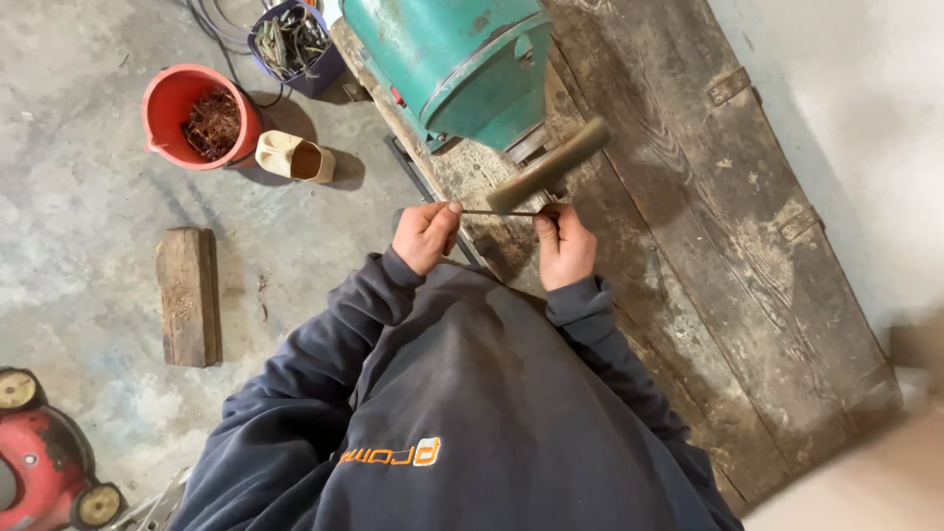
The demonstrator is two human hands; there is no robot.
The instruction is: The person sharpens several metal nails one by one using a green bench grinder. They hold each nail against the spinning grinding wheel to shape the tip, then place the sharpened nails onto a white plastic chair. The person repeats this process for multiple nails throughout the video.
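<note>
A thin dark metal rod [500, 212] is held level between two hands, seen from above over a dark blue sweatshirt [462, 413]. The left hand [426, 234] is clenched around the rod's left end, and the right hand [562, 244] is pinched shut on its right end. The middle of the rod is pressed against, or held just under, the rim of a greenish grinding wheel [549, 163]; contact cannot be told for certain. The wheel is carried by a teal machine [462, 64], which is set on a worn wooden table [708, 256] near its far left edge. The table's scuffed grey planks are crossed by rusty metal hinges [728, 86]. On the concrete floor [79, 197] beyond the table's left edge, a red bucket [162, 93] filled with rusty scraps is seen, with a beige clog [293, 156] just beside it and a dark blue tub [320, 69] of sticks behind. A short wooden block [188, 295] lies nearer, and part of a red lawnmower [44, 457] shows at the lower left.
</note>
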